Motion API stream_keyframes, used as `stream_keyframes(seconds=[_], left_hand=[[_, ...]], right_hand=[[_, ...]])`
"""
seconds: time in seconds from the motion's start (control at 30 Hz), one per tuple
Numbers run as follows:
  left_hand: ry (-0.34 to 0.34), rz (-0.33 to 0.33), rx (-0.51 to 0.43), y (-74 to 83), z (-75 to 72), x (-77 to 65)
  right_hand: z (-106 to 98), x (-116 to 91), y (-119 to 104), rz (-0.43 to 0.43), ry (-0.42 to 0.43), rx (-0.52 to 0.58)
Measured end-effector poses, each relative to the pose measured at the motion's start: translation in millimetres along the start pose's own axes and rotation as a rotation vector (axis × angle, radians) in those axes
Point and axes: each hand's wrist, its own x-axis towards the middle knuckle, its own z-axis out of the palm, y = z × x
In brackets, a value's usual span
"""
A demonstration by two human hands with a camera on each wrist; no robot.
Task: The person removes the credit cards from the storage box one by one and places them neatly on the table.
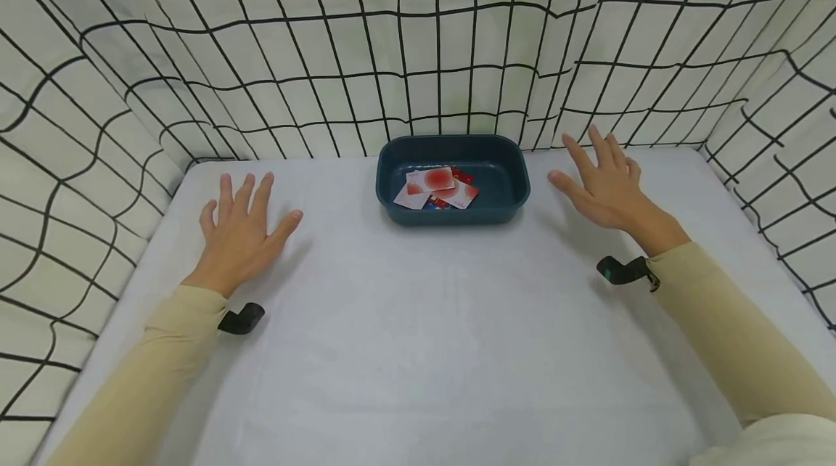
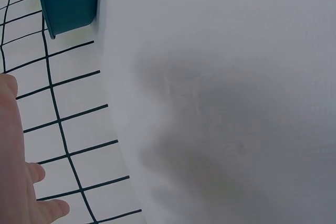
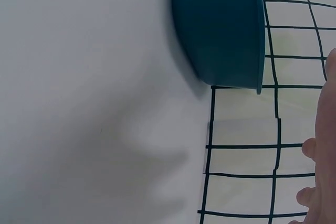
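Note:
A dark teal plastic bin (image 1: 451,216) stands at the back middle of the white table. Several red and white cards (image 1: 431,180) lie overlapping inside it, with a bit of blue showing beneath. My left hand (image 1: 242,237), fingers spread, hovers over the table's left side, well apart from the bin. On the other side my right hand (image 1: 604,186) is held just right of the bin with its fingers spread, touching nothing. The right wrist view shows the bin's outer wall (image 3: 220,30) close by; only a corner of the bin (image 2: 71,3) appears in the left wrist view.
White cloth covers the table (image 1: 418,335). Pale walls with a black grid (image 1: 437,45) rise behind the bin and along both sides. A black wrist camera (image 1: 242,319) sits on the left sleeve, another black camera (image 1: 620,270) on the right.

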Motion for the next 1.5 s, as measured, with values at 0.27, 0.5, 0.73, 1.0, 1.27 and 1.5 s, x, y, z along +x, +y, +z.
stream_keyframes(seconds=[0.27,0.5,0.73,1.0,1.27,1.5], left_hand=[[0.009,0.014,-0.005,5.4,1.7,9.0],[0.01,0.015,-0.014,7.9,5.8,12.3],[0.018,0.034,-0.029,15.5,10.9,19.6],[0.015,0.046,-0.04,31.2,16.3,31.4],[0.013,0.07,-0.072,45.2,23.6,44.0],[0.003,0.07,-0.091,53.5,29.0,53.1]], right_hand=[[-1.0,7.2,-6.1,0.0,-0.001,0.009],[4.0,10.7,-14.6,-0.004,-0.021,0.015],[7.4,19.8,-24.2,-0.039,-0.018,0.029],[14.4,31.8,-36.4,-0.035,-0.07,0.049],[26.5,44.0,-41.6,-0.041,-0.083,0.062],[31.0,47.3,-46.1,-0.038,-0.092,0.068]])
